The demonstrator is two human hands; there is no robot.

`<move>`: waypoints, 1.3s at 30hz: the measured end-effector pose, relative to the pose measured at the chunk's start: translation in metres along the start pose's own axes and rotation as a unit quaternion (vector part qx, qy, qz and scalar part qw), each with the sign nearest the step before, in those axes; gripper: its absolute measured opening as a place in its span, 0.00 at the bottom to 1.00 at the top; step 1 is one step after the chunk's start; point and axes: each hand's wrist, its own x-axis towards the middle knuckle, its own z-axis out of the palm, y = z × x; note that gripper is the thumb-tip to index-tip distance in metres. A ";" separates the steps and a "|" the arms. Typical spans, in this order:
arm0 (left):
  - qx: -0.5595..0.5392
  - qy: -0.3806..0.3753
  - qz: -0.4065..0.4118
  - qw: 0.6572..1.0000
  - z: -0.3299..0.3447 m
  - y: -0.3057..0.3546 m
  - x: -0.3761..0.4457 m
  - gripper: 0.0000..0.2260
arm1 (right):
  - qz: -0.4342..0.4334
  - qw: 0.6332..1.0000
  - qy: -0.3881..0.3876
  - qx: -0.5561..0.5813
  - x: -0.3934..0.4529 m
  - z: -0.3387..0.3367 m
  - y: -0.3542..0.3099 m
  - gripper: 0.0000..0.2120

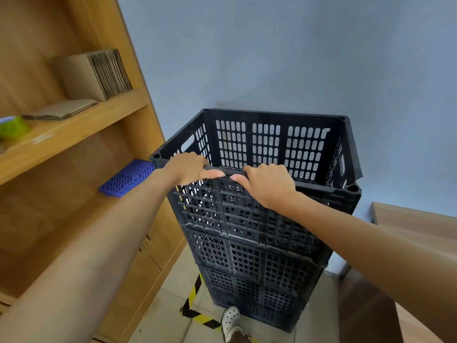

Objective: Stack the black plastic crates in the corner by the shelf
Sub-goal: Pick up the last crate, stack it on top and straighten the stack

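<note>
At the far left a wooden shelf (81, 120) rises beside the blue-grey wall (272, 58); on its upper board lie a green roll of tape (13, 126), a flat piece of cardboard (61, 110) and a bundle of folded cardboard boxes (94, 75), and on the board below rests a blue plastic grid (127, 178). Just right of the shelf, in the corner against the wall, stands the stack of black plastic crates (259, 243), with the top crate (272, 144) open upward and sitting slightly askew on the one beneath. The left hand (190, 168) grips the near rim of the top crate, fingers curled over the edge and thumb lying along it. Close beside it, the right hand (268, 183) holds the same rim in the same way, the two thumbs almost meeting. Below, yellow-and-black floor tape (195, 293) runs along the tiles beside the stack's base, and a white shoe (231, 320) stands just near of the lowest crate. At the right edge a wooden table (415, 226) shows
</note>
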 end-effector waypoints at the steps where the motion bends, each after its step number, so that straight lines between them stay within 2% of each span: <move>1: 0.005 0.000 -0.004 1.000 -0.001 0.000 0.003 0.51 | -0.008 1.000 -0.001 0.001 0.005 0.003 0.004 0.30; 5: 0.010 0.022 -0.009 1.000 0.002 0.000 0.023 0.49 | -0.034 0.999 -0.013 -0.017 0.022 0.010 0.024 0.28; 11: -0.025 0.045 -0.027 0.998 -0.002 0.024 0.052 0.39 | -0.035 0.998 -0.028 -0.040 0.040 0.013 0.069 0.25; 15: -0.015 0.062 -0.016 0.998 0.001 0.030 0.063 0.40 | -0.046 0.997 -0.013 -0.062 0.044 0.018 0.085 0.28; 19: -0.012 0.078 -0.009 0.997 0.006 0.026 0.064 0.44 | -0.041 0.997 -0.012 -0.062 0.041 0.017 0.081 0.26; 21: 0.002 0.098 0.000 0.995 0.006 0.024 0.065 0.43 | -0.034 0.997 -0.015 -0.065 0.042 0.017 0.081 0.25; 27: 0.027 0.163 0.016 0.986 0.013 0.027 0.049 0.37 | 0.039 0.996 -0.030 -0.077 0.034 0.020 0.070 0.29; 34: 0.037 0.193 0.073 0.978 0.013 0.020 0.047 0.34 | 0.113 0.989 -0.052 -0.085 0.029 0.012 0.051 0.30; 39: 0.034 0.210 0.095 0.973 0.019 0.008 0.059 0.36 | 0.141 0.985 -0.053 -0.085 0.032 0.012 0.038 0.29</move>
